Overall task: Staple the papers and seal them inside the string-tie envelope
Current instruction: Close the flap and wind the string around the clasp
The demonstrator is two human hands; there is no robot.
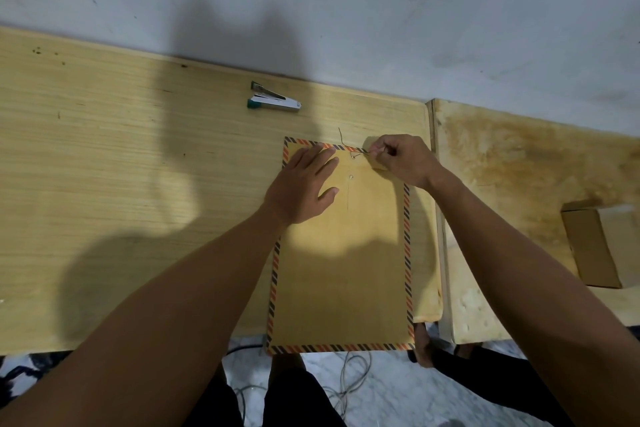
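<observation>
Nearest the camera, below the bench edge, pale cables [349,378] loop over a light marbled floor [391,402] between the person's dark trouser legs. Both bare forearms reach forward from there onto the wooden bench [104,166].

On the bench lies the brown string-tie envelope [341,270], flat and lengthwise away from the person, edged with orange and dark diagonal stripes; its near end juts slightly past the bench edge. The papers cannot be seen.

Farther up, the left hand [301,187] rests palm down on the envelope's upper left part, fingers straight and spread, its grip released and only pressing the envelope flat. Just right of its fingertips are two small round buttons, one on the envelope body [351,177] and one on the flap [353,157] above it.

At the envelope's far right corner the right hand [403,159] is curled, its grip pinching the thin dark string [346,142], which runs from the fingers toward the flap button, with a loose end curling past the envelope's far edge.

Beyond, well apart from the envelope, a white and teal stapler [273,101] lies near the wall [381,10]. Right of the bench, a stained surface carries a cardboard box [595,246].
</observation>
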